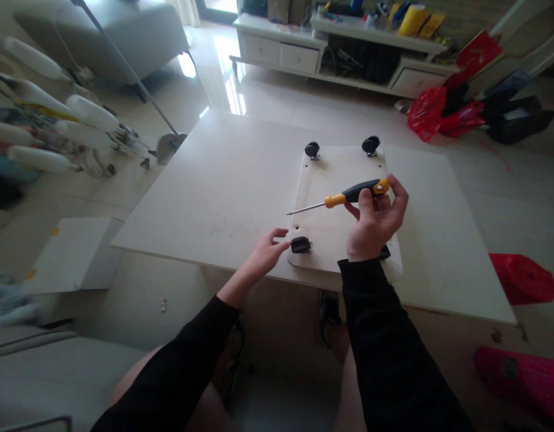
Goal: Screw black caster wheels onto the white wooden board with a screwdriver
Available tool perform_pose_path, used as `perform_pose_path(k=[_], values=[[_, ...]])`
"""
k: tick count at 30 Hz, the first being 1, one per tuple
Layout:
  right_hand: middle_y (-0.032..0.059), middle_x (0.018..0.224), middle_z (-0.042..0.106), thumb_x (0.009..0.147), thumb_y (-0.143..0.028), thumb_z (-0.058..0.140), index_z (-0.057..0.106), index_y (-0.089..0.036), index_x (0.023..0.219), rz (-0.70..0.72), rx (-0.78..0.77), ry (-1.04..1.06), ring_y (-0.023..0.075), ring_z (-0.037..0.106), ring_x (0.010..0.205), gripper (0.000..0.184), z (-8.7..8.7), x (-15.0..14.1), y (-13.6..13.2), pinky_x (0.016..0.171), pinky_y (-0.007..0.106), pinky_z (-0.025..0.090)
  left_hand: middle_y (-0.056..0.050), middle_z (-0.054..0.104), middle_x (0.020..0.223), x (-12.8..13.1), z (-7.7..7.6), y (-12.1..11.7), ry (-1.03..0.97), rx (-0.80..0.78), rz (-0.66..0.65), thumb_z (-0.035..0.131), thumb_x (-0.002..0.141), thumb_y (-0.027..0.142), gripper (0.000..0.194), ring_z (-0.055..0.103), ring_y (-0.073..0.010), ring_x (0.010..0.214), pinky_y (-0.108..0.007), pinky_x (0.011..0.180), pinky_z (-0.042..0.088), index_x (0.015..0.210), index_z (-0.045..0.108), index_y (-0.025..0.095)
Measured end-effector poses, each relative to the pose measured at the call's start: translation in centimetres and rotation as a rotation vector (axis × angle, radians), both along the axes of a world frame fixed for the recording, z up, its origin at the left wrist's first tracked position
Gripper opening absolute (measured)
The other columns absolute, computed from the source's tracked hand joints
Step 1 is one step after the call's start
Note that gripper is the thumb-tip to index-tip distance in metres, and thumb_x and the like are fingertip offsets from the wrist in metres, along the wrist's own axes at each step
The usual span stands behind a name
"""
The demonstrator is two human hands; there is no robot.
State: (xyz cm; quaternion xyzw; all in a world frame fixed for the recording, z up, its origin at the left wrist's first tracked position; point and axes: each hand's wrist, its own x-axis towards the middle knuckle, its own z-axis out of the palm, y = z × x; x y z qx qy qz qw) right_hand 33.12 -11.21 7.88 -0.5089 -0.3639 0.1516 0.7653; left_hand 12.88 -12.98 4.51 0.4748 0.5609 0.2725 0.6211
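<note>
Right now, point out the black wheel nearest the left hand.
The black wheel at the near left corner of the white board: the left hand is close beside it, while the other three sit at the other corners, farther off.

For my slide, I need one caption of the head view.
Right hand holding a black-and-yellow screwdriver over a white wheeled board, left hand beside a black caster.

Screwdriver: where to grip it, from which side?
I'd grip the screwdriver by its thick black-and-yellow handle, coming from the right, as the right hand holds it. The handle end faces right; the thin metal shaft points left.
</note>
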Motion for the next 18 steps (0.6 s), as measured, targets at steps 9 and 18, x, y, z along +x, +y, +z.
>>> perform_pose_path(k=[9, 18], values=[[0.0040, 0.119, 0.065, 0.089, -0.035, 0.073, 0.062, -0.034, 0.136, 0.010, 0.059, -0.421, 0.0169, 0.065, 0.101, 0.048, -0.8, -0.9, -0.5, 0.078, 0.031, 0.064, -0.016, 0.057, 0.137, 4.1, -0.3, -6.2, 0.062, 0.077, 0.003, 0.069, 0.085, 0.020, 0.044, 0.064, -0.0211, 0.100, -0.036, 0.089, 0.055, 0.125, 0.052, 0.016], [0.0068, 0.137, 0.059, 0.093, -0.039, 0.067, 0.057, -0.036, 0.145, 0.108, 0.055, -0.533, 0.0173, 0.069, 0.097, 0.052, -1.0, -2.1, -0.7, 0.072, 0.032, 0.065, -0.016, 0.055, 0.136, 5.6, 0.2, -8.2, -0.002, 0.015, -0.021, 0.066, 0.086, 0.021, 0.045, 0.064, -0.0242, 0.108, -0.041, 0.097, 0.054, 0.125, 0.045, 0.019]])
